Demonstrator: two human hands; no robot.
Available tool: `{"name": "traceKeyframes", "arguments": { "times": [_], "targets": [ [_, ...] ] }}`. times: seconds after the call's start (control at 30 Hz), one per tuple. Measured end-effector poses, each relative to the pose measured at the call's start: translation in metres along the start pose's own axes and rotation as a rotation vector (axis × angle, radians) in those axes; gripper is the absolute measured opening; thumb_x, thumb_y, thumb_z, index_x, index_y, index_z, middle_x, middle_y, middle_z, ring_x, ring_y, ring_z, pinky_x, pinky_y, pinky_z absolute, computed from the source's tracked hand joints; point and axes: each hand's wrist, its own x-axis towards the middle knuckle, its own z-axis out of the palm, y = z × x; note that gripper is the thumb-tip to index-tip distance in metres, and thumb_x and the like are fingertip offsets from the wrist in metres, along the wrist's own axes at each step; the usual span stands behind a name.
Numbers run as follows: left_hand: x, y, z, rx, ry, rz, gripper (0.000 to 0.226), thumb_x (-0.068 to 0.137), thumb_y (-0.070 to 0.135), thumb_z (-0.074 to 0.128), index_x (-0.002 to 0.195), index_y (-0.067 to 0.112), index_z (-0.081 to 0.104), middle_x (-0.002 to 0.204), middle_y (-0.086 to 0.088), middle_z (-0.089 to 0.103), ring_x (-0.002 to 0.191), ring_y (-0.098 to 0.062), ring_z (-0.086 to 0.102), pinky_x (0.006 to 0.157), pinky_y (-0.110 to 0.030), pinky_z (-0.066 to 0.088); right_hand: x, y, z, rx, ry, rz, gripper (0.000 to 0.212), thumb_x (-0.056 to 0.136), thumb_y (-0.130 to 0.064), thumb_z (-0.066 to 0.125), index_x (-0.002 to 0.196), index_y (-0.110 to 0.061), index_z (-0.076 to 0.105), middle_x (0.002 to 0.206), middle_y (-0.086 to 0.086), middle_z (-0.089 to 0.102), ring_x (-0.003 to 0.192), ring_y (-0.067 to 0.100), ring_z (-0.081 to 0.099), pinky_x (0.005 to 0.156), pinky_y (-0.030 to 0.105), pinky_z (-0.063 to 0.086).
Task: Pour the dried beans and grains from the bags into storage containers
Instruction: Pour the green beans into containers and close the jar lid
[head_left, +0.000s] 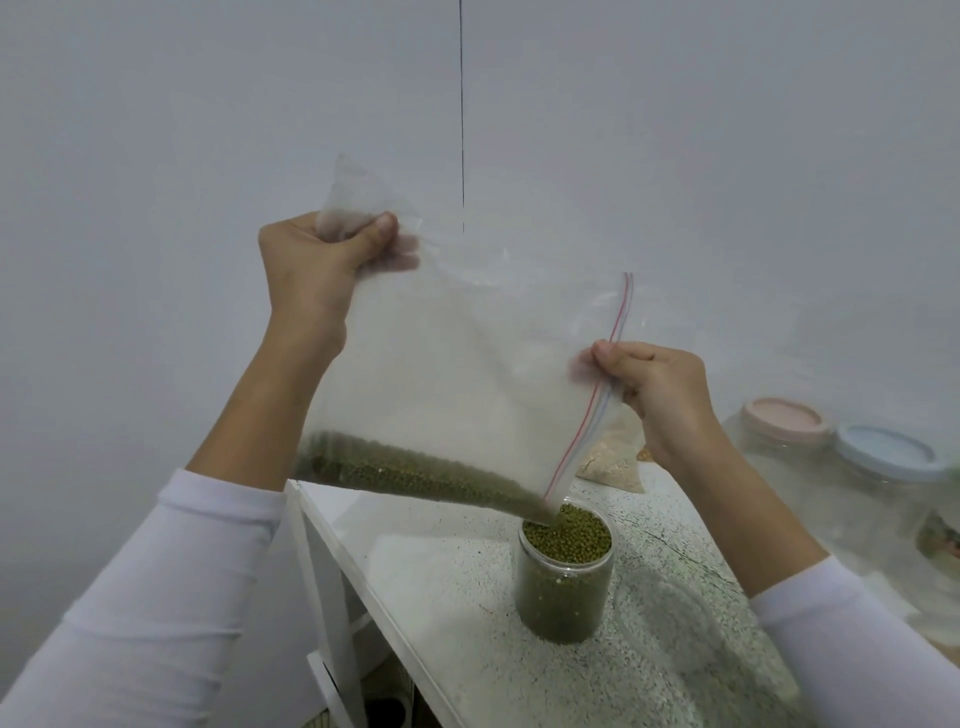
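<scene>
Both arms wear long, close-fitting white sleeves of smooth, stretchy fabric, with soft folds near the elbows. The left sleeve (156, 587) ends well short of the wrist, leaving the forearm bare; the right sleeve (852, 639) does likewise. The left hand (311, 270) and right hand (660, 389) are bare, without rings or gloves.

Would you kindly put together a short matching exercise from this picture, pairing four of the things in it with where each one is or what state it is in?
Things:
1. zip bag
2. open jar
3. pink-lidded jar
4. left hand

Places or states:
A. grips the bag's raised bottom corner
B. stands on the speckled counter, full of green beans nearly to the rim
C. tilted in the air, spilling green beans from its lowest corner
D. closed, at the right beside a blue-lidded jar

Pairs: 1-C, 2-B, 3-D, 4-A
</scene>
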Motion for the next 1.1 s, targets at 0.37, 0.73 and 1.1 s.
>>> {"name": "traceKeyframes", "arguments": {
  "times": [0.37, 0.73, 1.1],
  "targets": [
    [-0.004, 0.002, 0.005, 0.009, -0.012, 0.004, 0.008, 0.080, -0.003, 0.070, 0.073, -0.002, 0.066, 0.059, 0.000, 0.068, 0.062, -0.023, 0.069, 0.067, -0.038, 0.059, -0.002, -0.003, -0.005, -0.005, 0.044, -0.036, 0.007, 0.083, -0.007, 0.067, 0.077, -0.005, 0.071, 0.066, 0.000, 0.072, 0.068, 0.010, 0.069, 0.075, 0.022, 0.056],
    [-0.004, -0.004, -0.004, 0.019, 0.029, -0.033, 0.009, 0.080, -0.002, 0.071, 0.072, 0.000, 0.066, 0.059, 0.000, 0.068, 0.061, -0.023, 0.069, 0.069, -0.037, 0.059, 0.001, -0.003, -0.002, -0.048, -0.011, -0.023, 0.007, 0.083, -0.007, 0.066, 0.078, -0.005, 0.071, 0.069, 0.001, 0.073, 0.069, 0.012, 0.070, 0.078, 0.024, 0.056],
    [0.002, -0.023, -0.020, -0.062, 0.060, -0.065, 0.022, 0.081, -0.003, 0.069, 0.062, 0.008, 0.071, 0.061, -0.004, 0.070, 0.062, -0.023, 0.069, 0.069, -0.036, 0.059, 0.009, -0.008, 0.006, -0.101, -0.071, -0.047, 0.007, 0.084, -0.006, 0.066, 0.081, -0.002, 0.071, 0.070, 0.001, 0.073, 0.068, 0.012, 0.070, 0.070, 0.017, 0.054]
  ]
}}
